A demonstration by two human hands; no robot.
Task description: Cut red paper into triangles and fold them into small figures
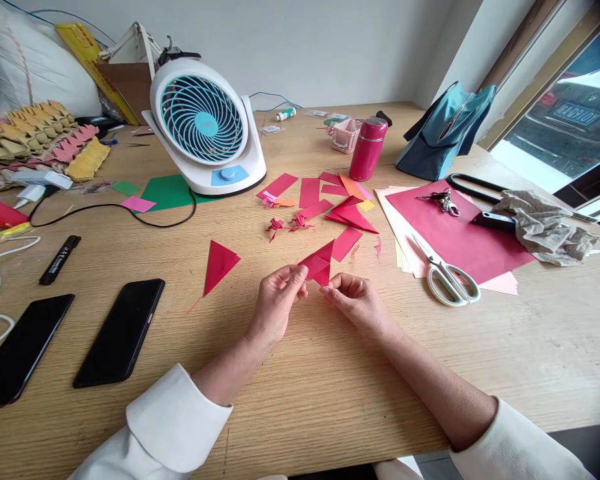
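Between my two hands is a folded red paper [322, 263], held just above the table. My left hand [281, 293] pinches its left side between thumb and fingers. My right hand [356, 300] pinches its lower right corner. Left of them, a red paper triangle [220, 265] lies flat. Beyond my hands, several red paper strips [309, 192] and a pointed folded red piece [351, 215] are scattered. Two small knotted red paper figures [300, 222] rest among them.
White-handled scissors [453, 283] lie on red sheets [480, 233] at right. A fan [207, 127], a red flask [369, 149] and a teal bag [443, 137] stand behind. Two phones [120, 333] and a black marker [60, 260] lie left. A cable [165, 225] crosses the table.
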